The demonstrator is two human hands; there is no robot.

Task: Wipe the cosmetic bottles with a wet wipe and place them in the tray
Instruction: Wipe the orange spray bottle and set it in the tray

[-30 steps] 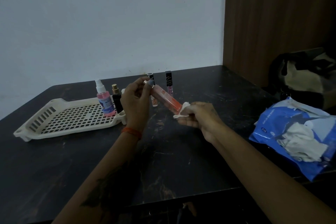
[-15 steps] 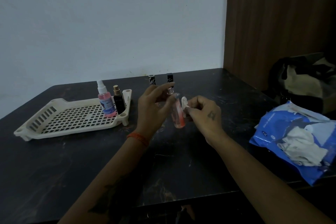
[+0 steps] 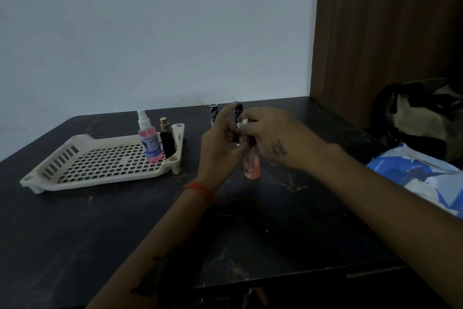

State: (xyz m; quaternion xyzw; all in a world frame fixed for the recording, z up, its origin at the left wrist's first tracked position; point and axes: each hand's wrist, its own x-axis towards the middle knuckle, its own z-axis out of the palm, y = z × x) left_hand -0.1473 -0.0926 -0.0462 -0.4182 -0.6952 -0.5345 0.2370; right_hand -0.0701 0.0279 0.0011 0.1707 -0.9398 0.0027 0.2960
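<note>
My left hand (image 3: 220, 148) holds an upright clear bottle of orange-pink liquid (image 3: 251, 167) above the dark table, fingers pinching near its top. My right hand (image 3: 273, 138) presses a small white wet wipe (image 3: 242, 126) against the bottle's top part. The cream perforated tray (image 3: 100, 165) lies to the left. In its right corner stand a pink spray bottle (image 3: 149, 140) and a small black bottle with a gold cap (image 3: 167, 142). Two slim black-capped tubes (image 3: 213, 112) stand on the table behind my hands, one partly hidden.
A blue wet-wipe pack (image 3: 423, 178) with white wipes on it lies at the table's right edge. A dark bag (image 3: 421, 110) sits behind it beside a brown wooden panel. The table's front edge runs below my forearms.
The bottle has swung from a slant to upright. My right hand has moved the wipe from the bottle's lower end up to its top. The view has shifted slightly downward.
</note>
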